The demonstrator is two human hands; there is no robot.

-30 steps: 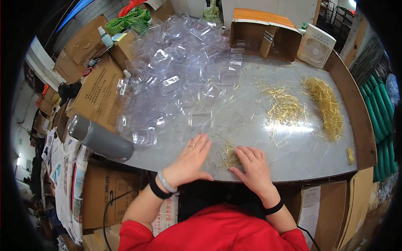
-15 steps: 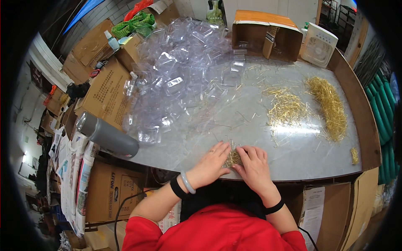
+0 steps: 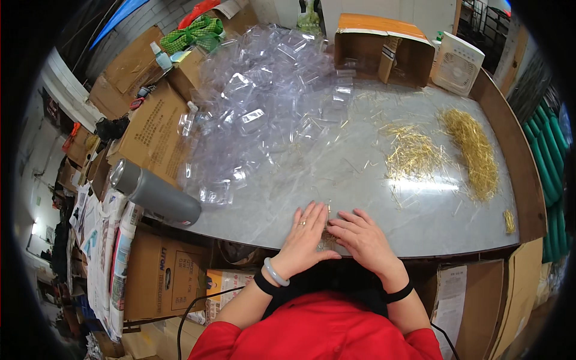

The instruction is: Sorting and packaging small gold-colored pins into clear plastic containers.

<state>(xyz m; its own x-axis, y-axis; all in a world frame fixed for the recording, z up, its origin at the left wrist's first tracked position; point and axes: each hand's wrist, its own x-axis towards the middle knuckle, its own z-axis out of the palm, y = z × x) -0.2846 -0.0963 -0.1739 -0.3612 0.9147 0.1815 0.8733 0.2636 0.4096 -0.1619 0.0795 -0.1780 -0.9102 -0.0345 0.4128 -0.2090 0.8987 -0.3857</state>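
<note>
Gold wire pieces (image 3: 327,239) are lying in a small cluster between the two hands, close to the near edge of the grey table (image 3: 420,225), as the head view is showing. Mostly the fingers are covering them, so only a narrow strip is showing in the gap; that strip is seemingly running away from the body, with a few ends poking out past the fingertips.

From the left hand (image 3: 303,240) the cluster is lying just to the right; from the right hand (image 3: 363,240) it is lying just to the left. Neither hand is clearly nearer. The left hand is resting with its fingers long and together, pointing away from the body, its thumb reaching across the near side of the cluster. The right hand is angling inward, its fingertips meeting the strip from the right. Only a narrow space is separating the hands; whether they are pinching the wires or merely flanking them, I cannot tell.

Farther off to the right, a loose gold pile (image 3: 414,155) and a long gold heap (image 3: 471,156) are lying well apart from both hands, the right hand being nearer. Clear plastic boxes (image 3: 258,102) are spreading across the far left.
</note>
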